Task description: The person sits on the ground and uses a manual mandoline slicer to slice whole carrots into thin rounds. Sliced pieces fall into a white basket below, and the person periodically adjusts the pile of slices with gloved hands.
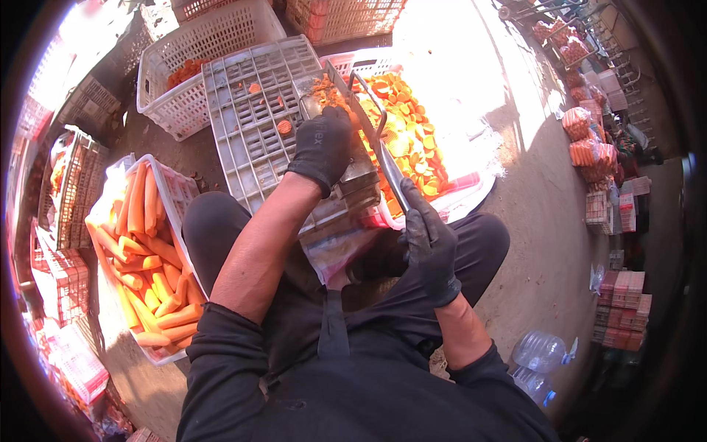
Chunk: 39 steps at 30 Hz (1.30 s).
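Note:
In a black glove, my left hand [326, 145] is curled by the blade on a metal-topped cutting block [359, 179]. Orange carrot shows at its fingertips, mostly hidden by the glove. My right hand [431, 237], gloved too, grips the lower end of the metal handle [391, 175] of a hinged lever knife [362, 113]. Carrot scraps [327, 93] lie on the block's far end. Beneath it is an upturned grey plastic crate [248, 127] with a few loose slices on it. Right of the blade, ridged carrot slices [411, 127] fill a lined crate [469, 193].
Peeled whole carrots [157, 276] fill a crate [175, 188] to my left. A white crate [171, 110] with orange pieces stands beyond. Bagged carrots [591, 152] and stacked crates [621, 309] line the right. Large plastic bottles [538, 351] lie near my right elbow.

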Each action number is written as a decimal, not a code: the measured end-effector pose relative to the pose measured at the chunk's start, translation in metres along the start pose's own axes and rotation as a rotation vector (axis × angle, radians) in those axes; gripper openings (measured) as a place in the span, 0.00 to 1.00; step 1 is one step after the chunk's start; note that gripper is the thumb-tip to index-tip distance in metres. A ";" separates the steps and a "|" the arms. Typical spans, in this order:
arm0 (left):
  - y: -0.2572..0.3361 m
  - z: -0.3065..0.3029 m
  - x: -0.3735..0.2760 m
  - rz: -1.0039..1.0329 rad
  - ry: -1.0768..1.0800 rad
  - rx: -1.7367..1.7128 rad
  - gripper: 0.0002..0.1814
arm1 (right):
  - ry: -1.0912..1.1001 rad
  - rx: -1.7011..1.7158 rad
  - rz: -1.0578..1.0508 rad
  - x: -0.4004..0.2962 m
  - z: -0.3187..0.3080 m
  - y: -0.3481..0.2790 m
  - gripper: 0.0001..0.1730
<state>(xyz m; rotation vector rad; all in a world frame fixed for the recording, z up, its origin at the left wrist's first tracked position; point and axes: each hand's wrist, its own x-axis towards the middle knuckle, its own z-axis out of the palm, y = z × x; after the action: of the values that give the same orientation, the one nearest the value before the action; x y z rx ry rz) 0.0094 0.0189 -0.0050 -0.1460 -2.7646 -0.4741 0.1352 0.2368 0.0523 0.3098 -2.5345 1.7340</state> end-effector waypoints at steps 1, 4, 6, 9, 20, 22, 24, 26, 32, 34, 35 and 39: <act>-0.002 -0.001 -0.001 -0.008 -0.009 0.014 0.12 | -0.005 -0.084 -0.088 -0.005 0.006 0.020 0.21; -0.005 -0.004 -0.002 -0.026 -0.030 0.017 0.12 | 0.001 -0.213 -0.284 -0.009 0.014 0.070 0.21; -0.006 -0.006 0.000 -0.014 -0.025 0.025 0.12 | -0.013 -0.181 -0.276 -0.003 0.010 0.072 0.21; -0.007 -0.005 0.001 -0.015 0.003 0.021 0.12 | -0.033 -0.077 -0.124 0.006 -0.007 0.043 0.21; 0.001 0.007 0.004 0.007 0.045 0.015 0.07 | -0.060 0.040 0.064 0.005 -0.005 -0.018 0.24; -0.002 0.007 0.005 0.004 0.011 0.003 0.08 | -0.037 0.036 0.028 0.001 -0.003 -0.007 0.23; -0.006 0.006 0.002 -0.004 0.000 -0.066 0.10 | -0.015 0.002 -0.045 -0.003 0.001 0.006 0.21; -0.010 0.000 -0.002 -0.008 0.010 -0.191 0.12 | 0.009 0.001 -0.067 -0.007 0.005 0.023 0.21; -0.012 -0.012 -0.004 -0.098 0.008 -0.162 0.17 | 0.057 -0.192 -0.326 -0.007 0.017 0.084 0.22; -0.014 -0.011 -0.006 -0.124 0.023 -0.158 0.19 | 0.032 -0.180 -0.297 -0.006 0.014 0.080 0.22; -0.015 -0.010 -0.005 -0.125 0.007 -0.136 0.19 | 0.020 -0.174 -0.283 -0.004 0.011 0.076 0.22; -0.014 0.000 0.000 -0.089 0.011 -0.070 0.16 | -0.030 0.080 -0.001 0.009 -0.016 0.011 0.21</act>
<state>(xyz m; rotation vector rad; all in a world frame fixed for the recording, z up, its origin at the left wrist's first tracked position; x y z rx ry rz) 0.0069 0.0059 -0.0096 -0.0363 -2.7539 -0.5935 0.1236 0.2543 0.0492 0.3443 -2.4891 1.8470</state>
